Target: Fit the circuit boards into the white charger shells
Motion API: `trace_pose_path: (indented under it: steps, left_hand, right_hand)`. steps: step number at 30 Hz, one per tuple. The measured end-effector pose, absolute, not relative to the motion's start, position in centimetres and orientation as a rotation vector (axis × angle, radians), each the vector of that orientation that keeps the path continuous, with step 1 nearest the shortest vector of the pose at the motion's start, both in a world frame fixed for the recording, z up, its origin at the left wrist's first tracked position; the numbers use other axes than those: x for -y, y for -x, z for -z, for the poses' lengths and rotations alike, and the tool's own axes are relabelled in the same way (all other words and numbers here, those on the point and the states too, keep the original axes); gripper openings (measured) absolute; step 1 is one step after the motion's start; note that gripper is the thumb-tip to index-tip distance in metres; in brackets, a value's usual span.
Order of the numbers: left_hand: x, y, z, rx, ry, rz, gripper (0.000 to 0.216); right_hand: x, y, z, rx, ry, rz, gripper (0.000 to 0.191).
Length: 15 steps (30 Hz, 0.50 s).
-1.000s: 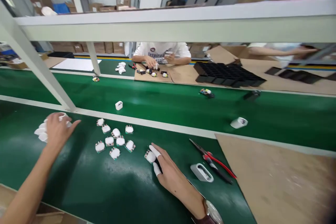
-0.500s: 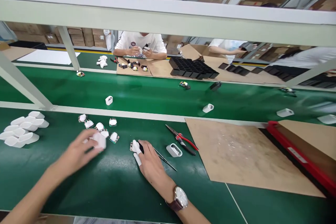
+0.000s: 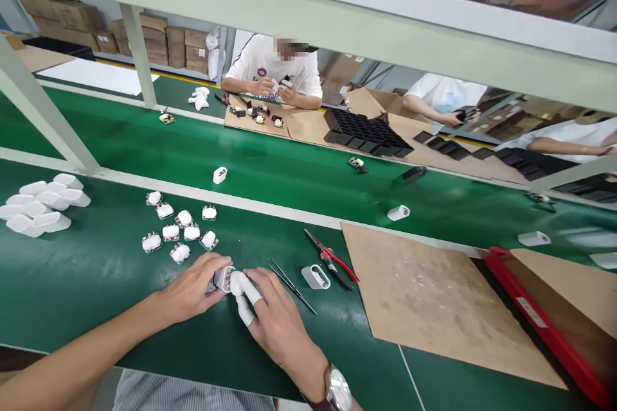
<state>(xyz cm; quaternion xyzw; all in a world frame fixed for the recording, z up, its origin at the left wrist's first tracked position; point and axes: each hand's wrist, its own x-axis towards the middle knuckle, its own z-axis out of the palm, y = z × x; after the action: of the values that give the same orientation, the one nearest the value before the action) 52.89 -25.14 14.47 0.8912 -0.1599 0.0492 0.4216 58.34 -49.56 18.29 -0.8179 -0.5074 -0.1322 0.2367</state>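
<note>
My left hand [image 3: 195, 290] is closed around a white plastic housing [image 3: 222, 279], its open end facing right. Finger cots cover two fingertips of my right hand [image 3: 279, 311], which pinches a small circuit board [image 3: 236, 283] with a white top at the mouth of that housing. How far the board is inside I cannot tell, as the fingers hide part of it. To the right of my right hand lie tweezers [image 3: 292, 286], a white housing with parts inside [image 3: 317, 277] and red-and-black pliers [image 3: 331, 258]. Several white-topped circuit boards [image 3: 180, 253] lie beyond my left hand.
Several white housings [image 3: 43, 205] stand grouped at the left. A stained cardboard sheet [image 3: 414, 289] and a red-edged frame [image 3: 540, 321] occupy the right. Beyond a pale rail, a green conveyor belt [image 3: 279, 170] carries scattered housings and boards. Co-workers [image 3: 274, 70] sit opposite.
My left hand has brought the housing rightward to the circuit board in my right hand, and the two now meet. The view has tilted and shifted slightly.
</note>
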Motion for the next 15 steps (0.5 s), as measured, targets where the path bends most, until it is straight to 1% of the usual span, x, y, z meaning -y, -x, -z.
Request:
trace_pose_path:
  steps: [4,10,15]
  left_hand:
    - [25.2,-52.8,-14.9,0.430,-2.248,-0.143,0.063]
    - [25.0,-53.0,-14.9,0.470,-2.203,-0.172,0.063]
    - [25.1,-53.0,-14.6,0.475,-2.168,-0.140,0.060]
  right_hand:
    - [49.4,-58.8,-18.3,1.444,2.272,0.363,0.027]
    - [48.7,-58.8,-19.7,1.485,2.319,0.328,0.017]
    - [48.1,-58.7,-20.2,1.491,2.365,0.281,0.015]
